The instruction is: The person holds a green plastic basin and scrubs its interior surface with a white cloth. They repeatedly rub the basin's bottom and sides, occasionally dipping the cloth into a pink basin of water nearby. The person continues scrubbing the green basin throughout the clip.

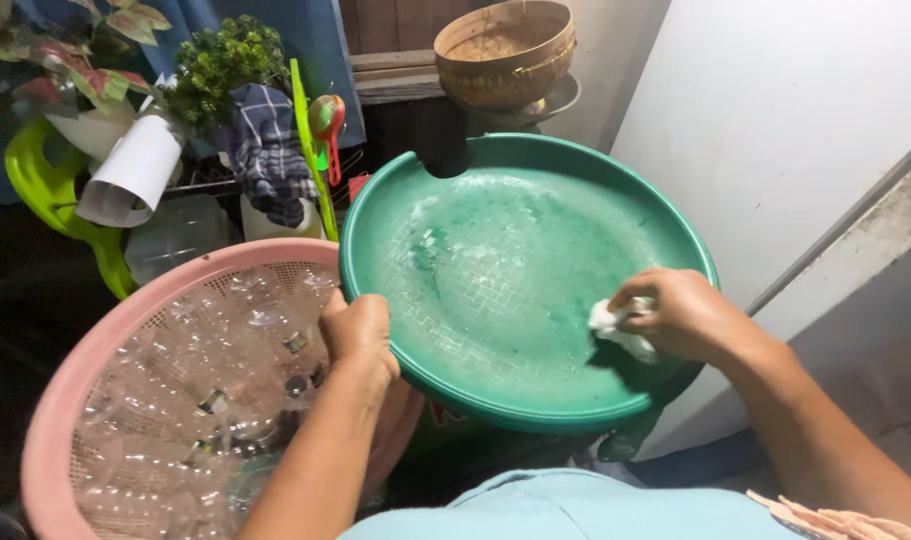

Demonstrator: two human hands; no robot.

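Observation:
A large round green tray [496,160] is tilted up in front of me, its inner face wet and soapy. My left hand [359,332] grips its lower left rim. My right hand [676,312] presses a small white cloth [616,328] against the tray's inner face near the lower right rim. A notch is broken out of the tray's top rim.
A pink mesh basket [86,370] full of clear plastic bottles sits at the lower left. Behind are a woven bamboo bowl [504,52], a checked cloth [268,150], potted plants [221,58], a green plastic chair [46,190] and a white wall [776,110] at the right.

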